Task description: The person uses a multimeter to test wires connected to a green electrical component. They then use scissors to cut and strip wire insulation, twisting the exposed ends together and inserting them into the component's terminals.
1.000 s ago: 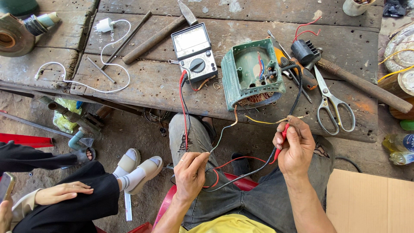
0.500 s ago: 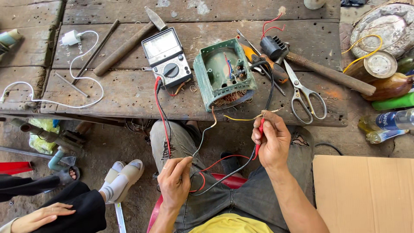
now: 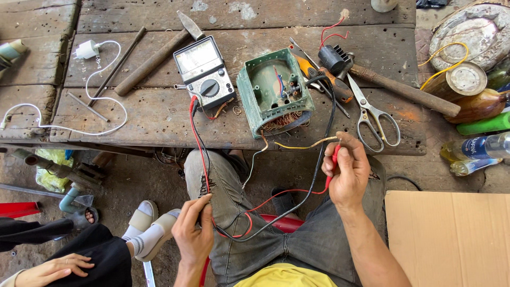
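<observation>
Right hand (image 3: 346, 172): fingers clamped on red probe (image 3: 334, 155) and a yellow wire (image 3: 303, 144) from the green motor housing (image 3: 273, 95) at the tabletop (image 3: 159, 119) near edge. Left hand (image 3: 194, 234): fingers closed on black probe (image 3: 203, 212) over the knee. Meter (image 3: 204, 72) left of housing.

Just beyond the right hand's grip, rough, pitted wooden tabletop (image 3: 159, 114); green painted metal motor housing (image 3: 265, 87); glossy steel scissors (image 3: 372, 114).
</observation>
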